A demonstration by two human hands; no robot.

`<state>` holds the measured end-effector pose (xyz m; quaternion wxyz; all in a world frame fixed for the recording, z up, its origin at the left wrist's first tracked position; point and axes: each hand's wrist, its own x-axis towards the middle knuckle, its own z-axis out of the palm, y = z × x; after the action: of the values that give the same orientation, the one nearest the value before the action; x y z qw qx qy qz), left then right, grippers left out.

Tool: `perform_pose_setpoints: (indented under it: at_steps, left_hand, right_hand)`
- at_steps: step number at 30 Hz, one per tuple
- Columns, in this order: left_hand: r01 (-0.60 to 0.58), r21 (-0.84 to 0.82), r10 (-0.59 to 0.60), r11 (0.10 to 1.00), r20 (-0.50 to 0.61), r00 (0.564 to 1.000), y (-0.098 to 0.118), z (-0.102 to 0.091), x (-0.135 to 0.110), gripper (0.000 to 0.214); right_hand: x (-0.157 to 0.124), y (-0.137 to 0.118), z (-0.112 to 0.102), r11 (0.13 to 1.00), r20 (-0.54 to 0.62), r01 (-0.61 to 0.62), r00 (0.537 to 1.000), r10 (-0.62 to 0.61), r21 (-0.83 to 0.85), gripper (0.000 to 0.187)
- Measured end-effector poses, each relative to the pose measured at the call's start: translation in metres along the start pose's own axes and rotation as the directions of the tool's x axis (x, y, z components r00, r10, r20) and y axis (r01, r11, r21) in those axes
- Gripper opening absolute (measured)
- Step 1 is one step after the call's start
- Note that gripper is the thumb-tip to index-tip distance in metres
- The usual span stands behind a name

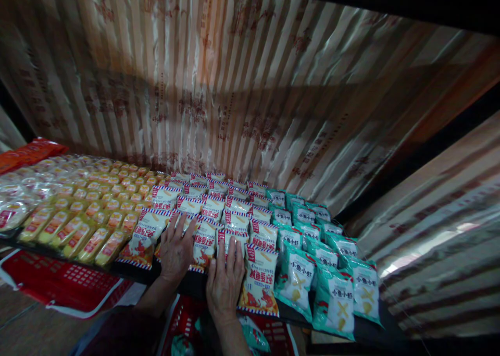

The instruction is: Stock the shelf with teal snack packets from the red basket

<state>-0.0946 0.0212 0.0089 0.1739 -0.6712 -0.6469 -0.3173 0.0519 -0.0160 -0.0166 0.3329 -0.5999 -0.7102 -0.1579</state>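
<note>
My left hand lies with fingers stretched over the front row of white, red and orange snack bags. To its right, my right hand rests its outstretched fingers on another bag of the same kind, beside the front snack bag at that row's right end. Both hands are open, palms down, and grip nothing that I can see. My fingers partly cover the bags beneath them. Several rows of these bags stand on the dark shelf, leaning back toward the wall.
Teal-and-white snack bags fill the shelf's right end. Yellow-wrapped cakes and clear-wrapped round packs lie left, with an orange package behind. Below are a red basket and another holding teal bags. Corrugated sheeting backs the shelf.
</note>
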Motion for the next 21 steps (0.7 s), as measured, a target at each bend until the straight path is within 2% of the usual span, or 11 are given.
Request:
perform_pose_setpoints:
  at_steps: [9, 16, 21]
  left_hand:
    - [0.024, -0.053, -0.028, 0.998, -0.075, 0.997, -0.006, -0.004, 0.010, 0.036]
    - [-0.056, -0.097, 0.053, 0.994, -0.032, 0.998, -0.014, 0.001, 0.017, 0.044]
    - [-0.006, -0.142, 0.001, 0.990, -0.037, 0.999, -0.014, 0.006, 0.016, 0.040]
  right_hand:
    - [-0.001, 0.000, 0.000, 1.000, -0.011, 0.007, 1.000, -0.006, 0.009, 0.051]
    - [0.000, -0.001, -0.001, 1.000, 0.006, -0.011, 1.000, 0.010, 0.012, 0.053]
    - [-0.001, 0.000, -0.001, 1.000, 0.006, -0.011, 1.000, 0.011, 0.023, 0.052]
